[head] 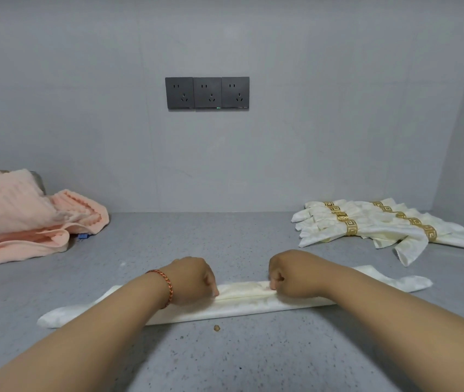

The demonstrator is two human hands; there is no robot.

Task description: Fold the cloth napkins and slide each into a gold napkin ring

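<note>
Grey speckled counter [225,244]: cream napkin [242,302] folded into a long strip, near centre. Left hand [194,278] and right hand [293,274] pinch its upper fold with curled fingers. Ringed napkins [366,224] far right; pink towels [21,216] far left.

No legible text, brand name, number or label appears anywhere in the head view. The three dark wall sockets [207,93] carry only pin slots; a small green mark at the lower edge of the middle socket is too small to read, and faint marks at the lower edges of the two outer sockets are equally unreadable. To the lower right of the sockets, the gold napkin rings [350,227] show a geometric key pattern, not lettering. To the lower left of the sockets, a small blue tag [83,236] beside the pink towel [21,219] shows no readable characters.
</note>
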